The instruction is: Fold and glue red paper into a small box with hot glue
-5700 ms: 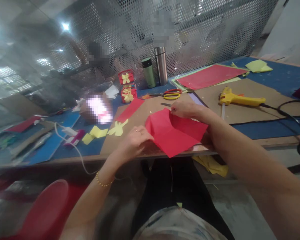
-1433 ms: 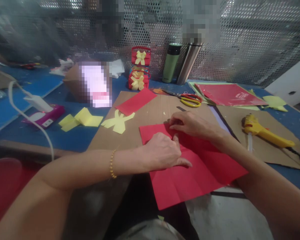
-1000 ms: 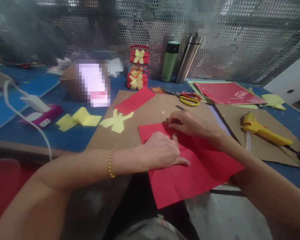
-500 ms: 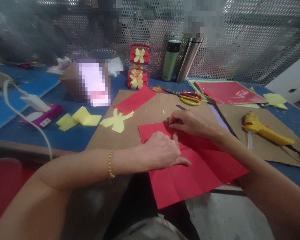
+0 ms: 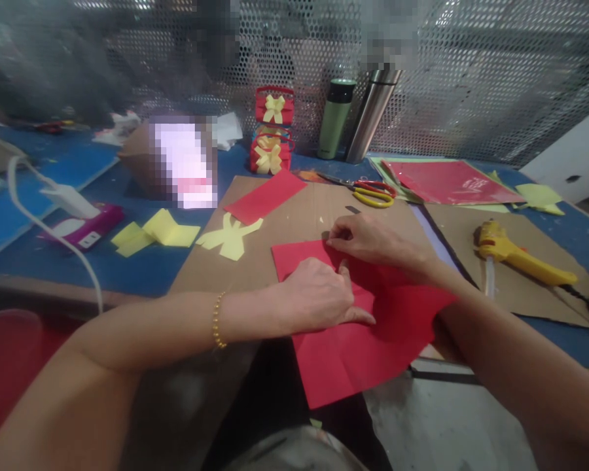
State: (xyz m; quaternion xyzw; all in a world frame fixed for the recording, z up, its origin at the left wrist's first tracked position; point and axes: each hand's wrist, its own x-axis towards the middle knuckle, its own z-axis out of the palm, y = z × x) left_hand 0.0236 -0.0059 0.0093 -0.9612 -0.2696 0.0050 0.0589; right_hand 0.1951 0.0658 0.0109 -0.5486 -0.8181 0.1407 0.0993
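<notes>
Red paper (image 5: pixel 368 360) beneath left hand (image 5: pixel 319 297), right hand (image 5: pixel 360 235) at far edge

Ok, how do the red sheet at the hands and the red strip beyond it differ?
The red sheet is larger than the red strip. The sheet is creased and bent; the strip looks flat. The left hand and right hand are on the sheet; neither touches the strip. Both look like red paper.

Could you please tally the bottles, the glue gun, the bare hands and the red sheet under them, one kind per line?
Bottles: 2 (green bottle, steel bottle)
Glue gun: 1 (yellow glue gun)
Hands: 2 (left hand, right hand)
Sheet: 1 (red sheet)
Total: 6
</notes>
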